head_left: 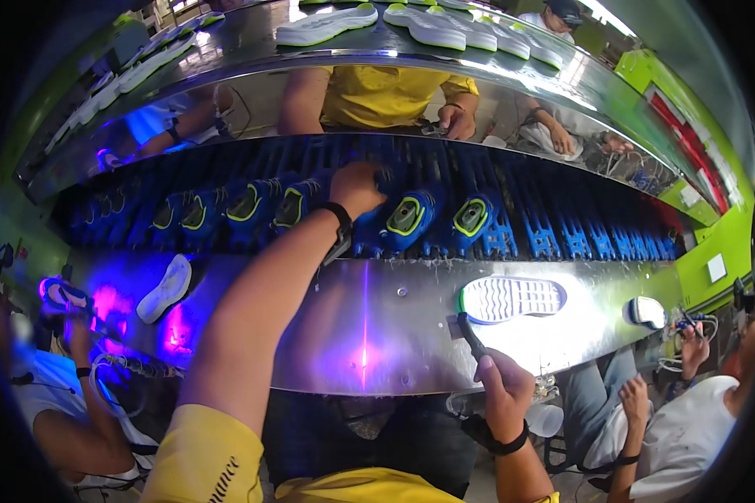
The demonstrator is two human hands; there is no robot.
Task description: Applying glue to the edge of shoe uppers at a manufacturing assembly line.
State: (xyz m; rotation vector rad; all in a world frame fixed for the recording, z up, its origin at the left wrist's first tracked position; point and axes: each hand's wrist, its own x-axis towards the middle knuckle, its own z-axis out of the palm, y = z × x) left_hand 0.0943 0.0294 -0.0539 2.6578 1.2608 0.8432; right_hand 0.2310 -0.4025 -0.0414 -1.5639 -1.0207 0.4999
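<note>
Nearest, the right hand (507, 392) is raised from a bent wrist over the table's near edge, its thumb and fingers closed on a slim black-handled brush (473, 337) that slants up and leftward. The brush's head meets or nearly meets the left end of a white patterned shoe sole with green edging (513, 300), lying on the shiny metal table (428, 335). The left forearm stretches diagonally across it, elbow nearly straight. Beyond, the left hand (358, 189) curls over a dark-blue slatted conveyor (562, 239), just left of a blue shoe with lime collar trim (408, 215); whether it grips anything cannot be told.
</note>
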